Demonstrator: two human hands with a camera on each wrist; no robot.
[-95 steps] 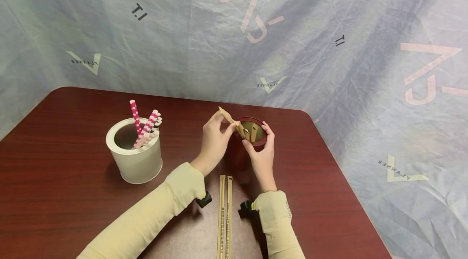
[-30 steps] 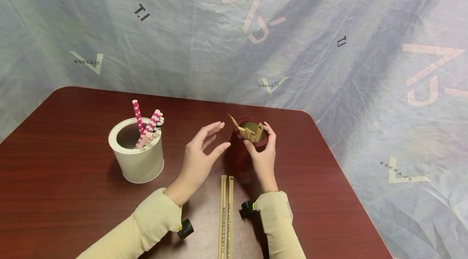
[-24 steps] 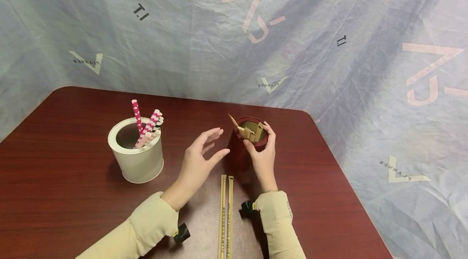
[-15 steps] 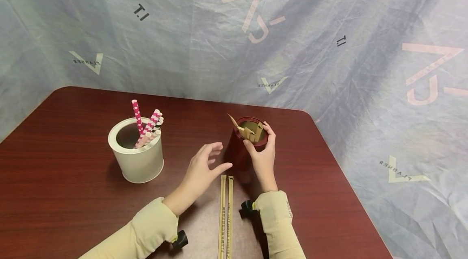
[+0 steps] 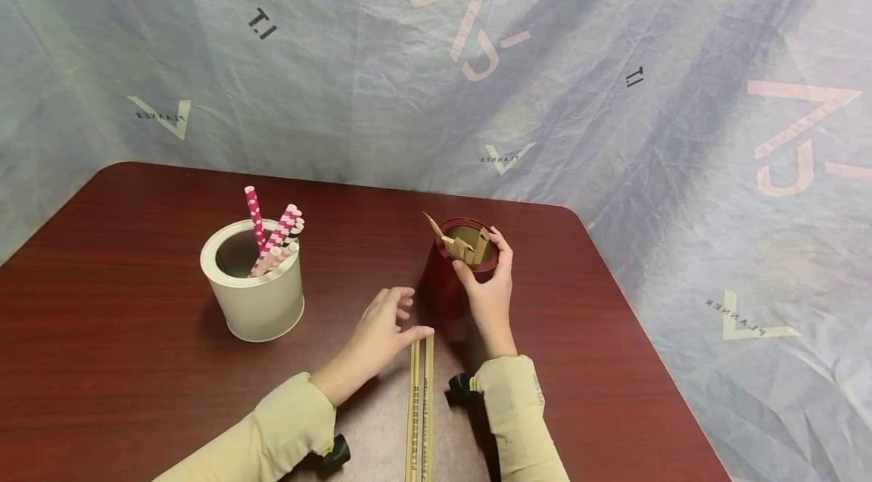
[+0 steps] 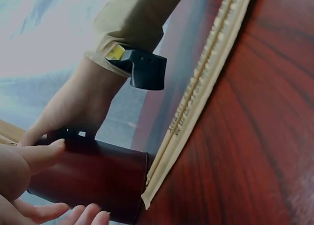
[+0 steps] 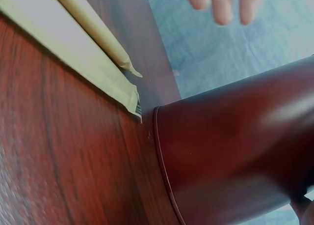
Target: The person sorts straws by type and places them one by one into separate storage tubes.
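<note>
In the head view, my right hand (image 5: 492, 296) grips the rim of a dark red can (image 5: 438, 289), thumb on the near side and fingers on the far side. Tan paper wrappers (image 5: 459, 249) stick out of the can, one leaning out at the left. My left hand (image 5: 375, 334) hovers with fingers spread and holds nothing. Its thumb tip is over the upper ends of two long, thin printed paper-wrapped sticks (image 5: 428, 406) lying side by side; whether it touches them I cannot tell. In the right wrist view, the wrapped sticks (image 7: 78, 48) end near the can's base (image 7: 221, 146).
A white can (image 5: 255, 308) stands to the left, holding several pink, white and black patterned paper straws (image 5: 275, 244). The dark red wooden table (image 5: 136, 262) has a rounded far edge, with a grey printed cloth (image 5: 341, 73) hanging behind it.
My left hand pinched a wrapper at the red can, let it go there, drew back left, then came down toward the wrapped sticks' upper ends. My right hand has stayed on the can.
</note>
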